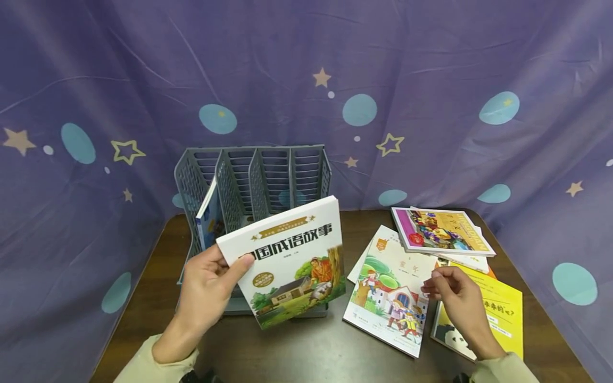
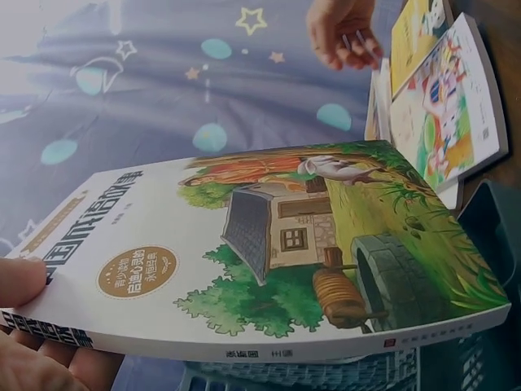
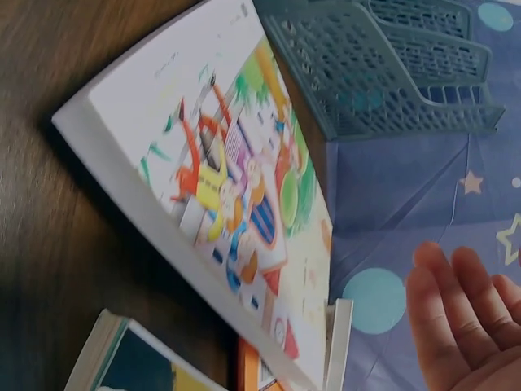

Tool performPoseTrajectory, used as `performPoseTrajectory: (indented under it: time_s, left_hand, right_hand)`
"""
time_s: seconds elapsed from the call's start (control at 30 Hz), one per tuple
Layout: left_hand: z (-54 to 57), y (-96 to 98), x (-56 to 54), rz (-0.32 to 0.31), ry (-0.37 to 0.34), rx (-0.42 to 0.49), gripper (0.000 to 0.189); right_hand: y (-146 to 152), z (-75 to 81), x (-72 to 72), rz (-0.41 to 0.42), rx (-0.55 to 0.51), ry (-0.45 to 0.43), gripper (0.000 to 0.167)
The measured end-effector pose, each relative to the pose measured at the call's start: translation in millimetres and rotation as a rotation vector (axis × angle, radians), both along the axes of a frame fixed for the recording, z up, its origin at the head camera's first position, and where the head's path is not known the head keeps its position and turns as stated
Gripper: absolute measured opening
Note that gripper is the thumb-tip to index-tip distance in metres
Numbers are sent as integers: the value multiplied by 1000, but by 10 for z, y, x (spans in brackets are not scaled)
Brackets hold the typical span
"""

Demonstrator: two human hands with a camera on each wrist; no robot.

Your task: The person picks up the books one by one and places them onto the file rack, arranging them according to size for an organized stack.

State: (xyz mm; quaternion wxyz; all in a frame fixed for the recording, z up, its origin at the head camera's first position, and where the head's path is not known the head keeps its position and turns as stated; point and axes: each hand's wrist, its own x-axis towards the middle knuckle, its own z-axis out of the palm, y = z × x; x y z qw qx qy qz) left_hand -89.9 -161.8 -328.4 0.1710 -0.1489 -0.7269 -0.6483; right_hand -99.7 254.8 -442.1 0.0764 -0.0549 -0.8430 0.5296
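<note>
The white-topped book (image 1: 292, 266) is held in the air on the near side of the grey rack (image 1: 189, 183), tilted, its upper left edge pinched by the left grip (image 1: 206, 284), thumb on the cover. Held from one side only, it may twist, so a firm pinch and a level lower edge, kept clear of the dividers (image 1: 257, 183), would likely serve well. To the right, the right grip (image 1: 457, 298) holds nothing, fingers loosely bent near the cartoon-covered book (image 1: 390, 295) on the surface (image 1: 287, 356), and seems free to steady the right edge.
</note>
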Motion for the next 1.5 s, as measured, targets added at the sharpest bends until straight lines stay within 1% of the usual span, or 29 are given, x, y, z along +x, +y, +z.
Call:
performPoseTrajectory:
  time_s: [0.17, 0.27, 0.33, 0.43, 0.57, 0.73, 0.87, 0.93, 1.03, 1.2, 1.27, 1.37, 1.4, 1.5]
  left_hand:
    - [50, -109, -21, 83, -19, 22, 21]
    - [70, -166, -40, 110, -27, 59, 22]
    - [79, -203, -57, 132, -32, 92, 22]
    - [78, -260, -89, 149, -34, 147, 24]
    - [77, -329, -132, 184, -30, 195, 26]
    - [93, -403, -181, 280, -26, 218, 26]
    - [107, -445, -232, 322, -24, 206, 26]
    - [115, -462, -257, 335, -14, 208, 26]
    - [131, -493, -289, 347, 14, 247, 25]
    - [162, -553, -321, 332, 63, 337, 26]
    - [172, -575, -330, 345, 71, 348, 26]
    - [182, -607, -341, 385, 68, 349, 26]
    - [184, -616, -341, 404, 62, 344, 26]
    - [194, -648, -342, 429, 54, 351, 26]
  right_hand:
    - [71, -59, -52, -6, -40, -29, 30]
    - [101, -94, -84, -9, -61, -53, 31]
    - [115, -109, -98, -17, -66, -82, 34]
    - [133, -123, -112, -27, -76, -127, 40]
    - [159, -153, -131, -50, -67, -177, 44]
    - [201, -221, -153, -81, 17, -204, 39]
    - [223, -274, -164, -105, 112, -188, 34]
    - [226, -303, -169, -106, 159, -179, 33]
    - [219, -349, -181, -103, 230, -167, 32]
    - [214, -387, -197, -100, 313, -174, 32]
    - [224, -385, -199, -90, 336, -191, 35]
    - [241, -384, -204, -72, 376, -231, 42]
    - [246, -383, -207, -65, 391, -251, 45]
    - [255, -384, -219, -45, 406, -325, 51]
